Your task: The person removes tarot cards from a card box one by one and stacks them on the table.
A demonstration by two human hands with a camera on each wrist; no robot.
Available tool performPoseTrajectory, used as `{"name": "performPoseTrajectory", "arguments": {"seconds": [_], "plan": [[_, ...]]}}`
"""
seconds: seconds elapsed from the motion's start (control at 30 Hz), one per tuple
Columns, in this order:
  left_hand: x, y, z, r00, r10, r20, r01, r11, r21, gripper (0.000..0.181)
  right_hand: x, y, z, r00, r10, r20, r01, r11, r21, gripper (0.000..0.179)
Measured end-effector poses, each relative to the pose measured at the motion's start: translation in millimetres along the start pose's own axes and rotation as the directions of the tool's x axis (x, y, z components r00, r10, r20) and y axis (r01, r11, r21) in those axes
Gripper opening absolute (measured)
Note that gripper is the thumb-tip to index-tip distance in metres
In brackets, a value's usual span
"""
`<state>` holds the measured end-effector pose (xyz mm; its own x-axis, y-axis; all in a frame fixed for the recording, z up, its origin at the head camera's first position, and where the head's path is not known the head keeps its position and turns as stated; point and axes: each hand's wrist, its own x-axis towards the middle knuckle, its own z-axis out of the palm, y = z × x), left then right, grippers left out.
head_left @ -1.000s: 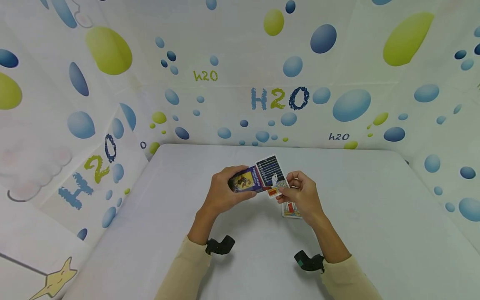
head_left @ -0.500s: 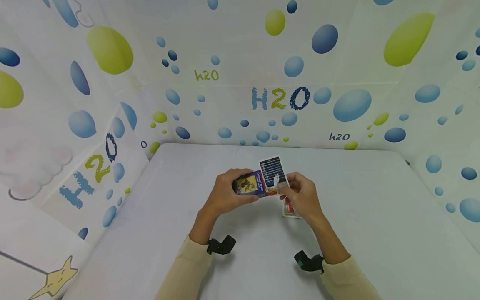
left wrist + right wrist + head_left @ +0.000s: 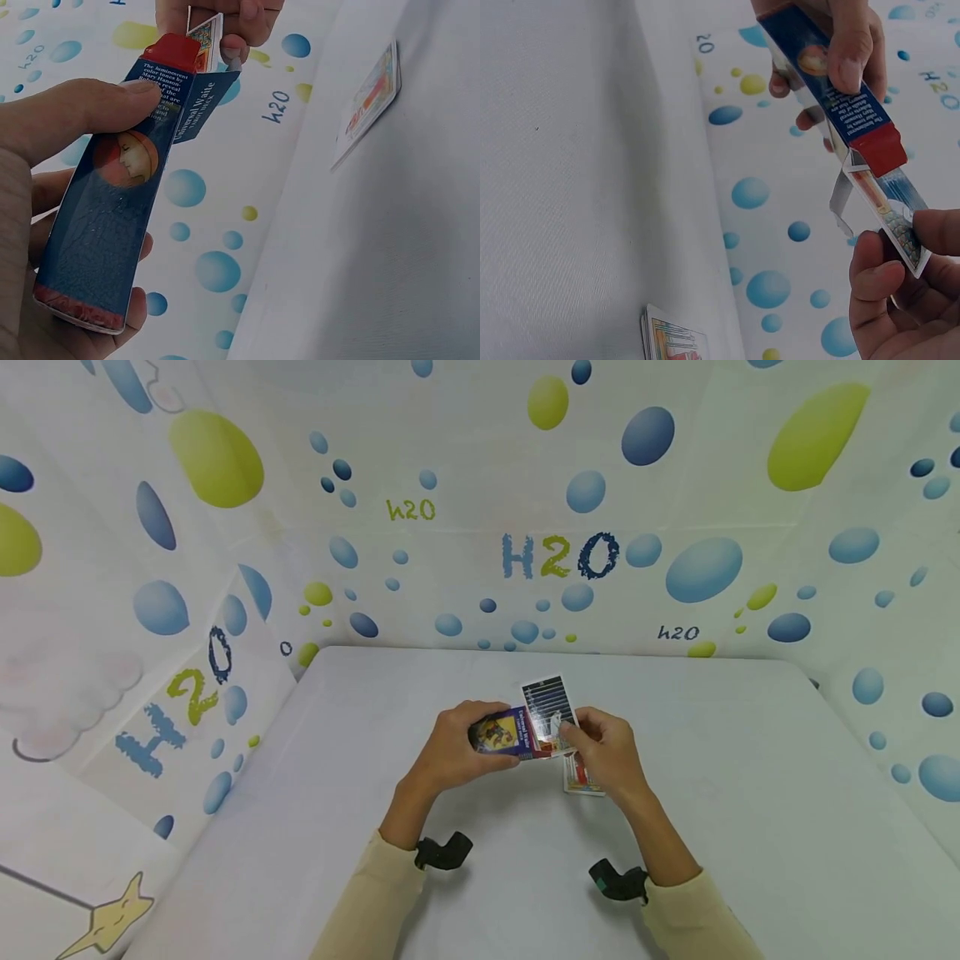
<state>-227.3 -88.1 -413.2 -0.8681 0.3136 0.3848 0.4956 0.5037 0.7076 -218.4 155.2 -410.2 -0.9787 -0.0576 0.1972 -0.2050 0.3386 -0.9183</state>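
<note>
My left hand grips a blue tarot card box, thumb on a narrow side in the left wrist view. Its end with red flaps points to my right hand, and an end flap stands out. My right thumb and fingers pinch tarot cards at that end; the top one has dark stripes and a white figure. How far the cards reach into the box, I cannot tell. Below my right hand, a stack of tarot cards lies face up on the table, partly hidden by the hand.
A white-covered table lies under both hands. Behind it and at the sides hangs a white cloth with blue and green dots. Black wrist cameras sit on both wrists.
My left hand and the box have shifted slightly right and down. The cards in my right hand have turned more upright, and the orange-red piece below them no longer sticks out.
</note>
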Motion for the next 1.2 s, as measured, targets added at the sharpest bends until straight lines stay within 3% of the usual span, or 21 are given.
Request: {"name": "performPoseTrajectory", "arguments": {"seconds": [0.17, 0.6, 0.93, 1.2], "plan": [[0.0, -0.7, 1.3, 1.000, 0.004, 0.002, -0.004, 1.000, 0.009, 0.071, 1.3, -0.5, -2.0, 1.000, 0.018, 0.002, -0.018, 1.000, -0.017, 0.034], [-2.3, 0.7, -1.5, 0.998, -0.046, 0.035, 0.045, 0.999, 0.031, 0.069, 3.6, 1.9, -7.0, 1.000, 0.005, -0.007, -0.005, 1.000, 0.023, 0.024], [-2.3, -0.9, -5.1, 0.997, -0.077, 0.021, 0.076, 0.997, 0.019, 0.071, 7.5, 2.6, -20.7, 0.996, 0.082, -0.034, -0.077, 0.987, 0.140, 0.016], [-2.0, -0.9, -7.1, 0.995, -0.101, 0.007, 0.101, 0.995, 0.026, 0.071, 10.8, 10.5, -29.3, 0.985, 0.152, -0.084, -0.139, 0.979, 0.147, 0.015]]}}
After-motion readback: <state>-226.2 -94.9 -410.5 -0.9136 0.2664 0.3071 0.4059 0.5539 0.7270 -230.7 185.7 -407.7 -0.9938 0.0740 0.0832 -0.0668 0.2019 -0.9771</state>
